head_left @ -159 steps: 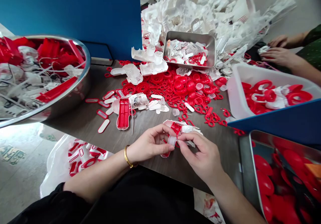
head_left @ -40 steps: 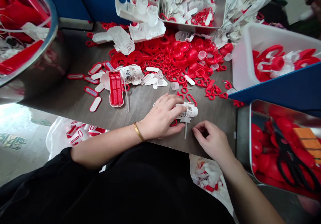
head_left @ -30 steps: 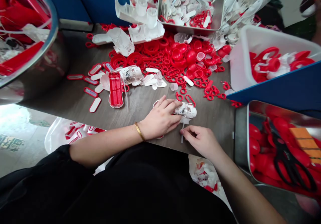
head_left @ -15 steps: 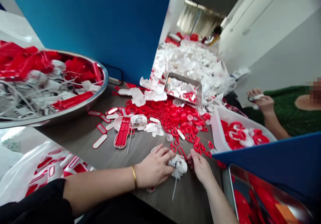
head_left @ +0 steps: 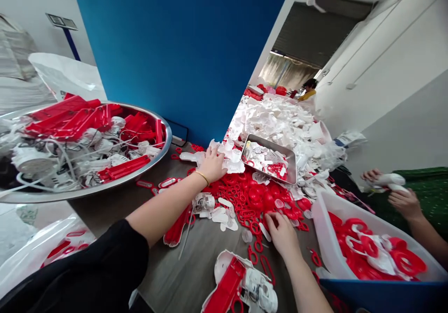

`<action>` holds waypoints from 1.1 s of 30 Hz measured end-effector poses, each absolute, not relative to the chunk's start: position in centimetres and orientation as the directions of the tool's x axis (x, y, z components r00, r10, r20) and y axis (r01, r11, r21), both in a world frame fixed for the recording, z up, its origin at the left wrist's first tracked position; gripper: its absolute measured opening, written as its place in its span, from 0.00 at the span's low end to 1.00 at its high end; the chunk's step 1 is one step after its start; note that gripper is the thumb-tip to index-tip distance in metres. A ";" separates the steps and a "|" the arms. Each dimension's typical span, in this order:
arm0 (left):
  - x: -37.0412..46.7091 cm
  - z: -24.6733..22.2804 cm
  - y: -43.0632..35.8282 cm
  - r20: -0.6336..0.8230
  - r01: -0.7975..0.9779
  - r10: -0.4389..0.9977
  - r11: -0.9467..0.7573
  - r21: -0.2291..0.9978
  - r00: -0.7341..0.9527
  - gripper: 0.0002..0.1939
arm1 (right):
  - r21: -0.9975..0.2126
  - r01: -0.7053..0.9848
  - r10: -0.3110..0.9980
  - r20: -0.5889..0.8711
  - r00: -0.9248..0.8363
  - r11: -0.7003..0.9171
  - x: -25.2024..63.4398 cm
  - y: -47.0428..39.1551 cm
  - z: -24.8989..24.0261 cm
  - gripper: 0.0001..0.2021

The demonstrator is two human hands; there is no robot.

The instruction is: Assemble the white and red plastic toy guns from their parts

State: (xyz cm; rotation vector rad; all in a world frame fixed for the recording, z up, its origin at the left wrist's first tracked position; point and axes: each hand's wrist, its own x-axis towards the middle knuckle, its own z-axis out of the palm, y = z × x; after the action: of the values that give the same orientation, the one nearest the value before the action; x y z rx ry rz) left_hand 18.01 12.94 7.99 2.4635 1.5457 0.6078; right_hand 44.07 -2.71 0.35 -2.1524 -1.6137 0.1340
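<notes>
My left hand [head_left: 212, 164] is stretched forward over the white plastic casing halves [head_left: 233, 156], fingers spread and touching them. Low among the red pieces, my right hand [head_left: 283, 234] has its fingers curled in; whatever lies between the fingertips is hidden. Between my forearms, near the front edge, lies a casing half [head_left: 221, 268] fitted with a red elongated part [head_left: 226, 287] and a white motor-like unit [head_left: 261, 289]. A second such assembly [head_left: 178, 226] with a thin white rod lies under my left forearm. Red rings and hooks [head_left: 241, 201] are heaped between the hands.
A steel basin [head_left: 167, 138] of red and white parts stands at left. Behind the heap are a metal tray [head_left: 296, 175] and many white parts [head_left: 280, 117]. A white bin [head_left: 322, 224] holds red pieces at right. A co-worker's hands [head_left: 402, 196] hold a white casing beyond it.
My left hand has let go of the assembly at the front and reached forward to the white casings. My right hand has moved slightly forward into the red pieces. The view has tilted up.
</notes>
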 end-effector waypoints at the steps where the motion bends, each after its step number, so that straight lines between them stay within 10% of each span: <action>1: 18.1 8.0 14.4 0.249 0.834 0.898 -0.431 0.345 0.362 0.29 | -0.393 0.893 0.927 0.203 0.315 -0.217 44.2 -3.0 0.4 0.18; 15: 22.1 7.6 16.4 0.108 0.663 0.696 -0.712 0.232 0.709 0.18 | -0.082 0.992 0.950 0.289 0.118 -0.098 46.3 12.1 4.8 0.12; 27: 28.2 9.3 21.8 0.220 0.623 0.670 -0.742 0.249 0.709 0.25 | -0.271 0.961 0.948 0.317 0.032 0.058 47.2 7.1 3.9 0.12; 33: 28.4 6.8 20.8 0.138 0.612 0.645 -0.760 0.219 0.752 0.24 | -0.318 0.942 0.902 0.370 0.224 -0.104 51.5 18.2 9.5 0.19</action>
State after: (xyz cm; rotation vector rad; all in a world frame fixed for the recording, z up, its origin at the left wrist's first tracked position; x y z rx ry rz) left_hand 28.43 20.75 6.84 2.7885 1.0072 0.3074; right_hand 51.47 18.19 9.46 -2.0206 -1.6934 -0.1121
